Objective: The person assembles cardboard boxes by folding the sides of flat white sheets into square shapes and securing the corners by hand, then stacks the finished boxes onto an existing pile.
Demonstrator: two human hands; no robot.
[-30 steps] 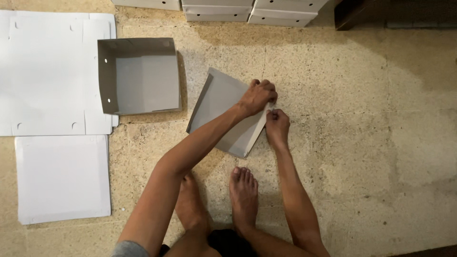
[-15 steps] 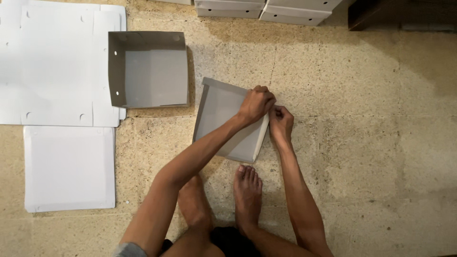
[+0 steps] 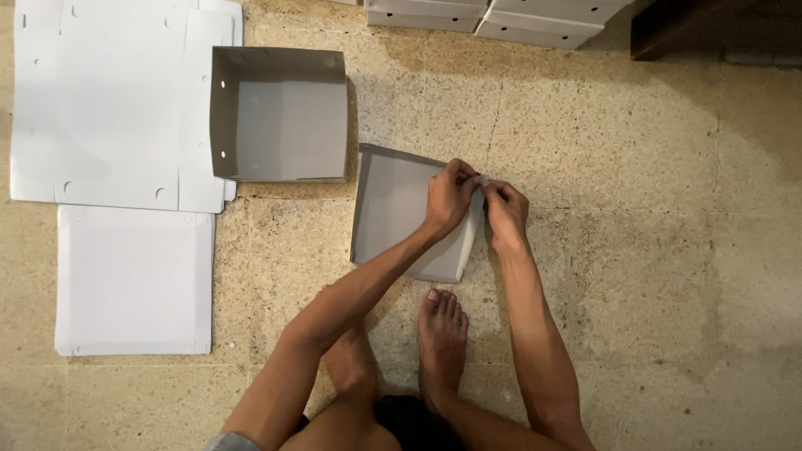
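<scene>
both hands, left hand (image 3: 449, 199) and right hand (image 3: 505, 214), grip clamped on one half-folded box (image 3: 393, 209); one finished box (image 3: 280, 117).

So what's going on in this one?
A person sits on a speckled floor folding a grey cardboard box. Both hands, left hand and right hand, pinch its right wall near the top corner. An open folded box sits upper left, beside flat white sheets. More finished boxes are stacked at the top edge.

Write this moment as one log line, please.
left hand: pinching box side | right hand: pinching same side | half-folded grey box: on floor | finished box: beside
</scene>
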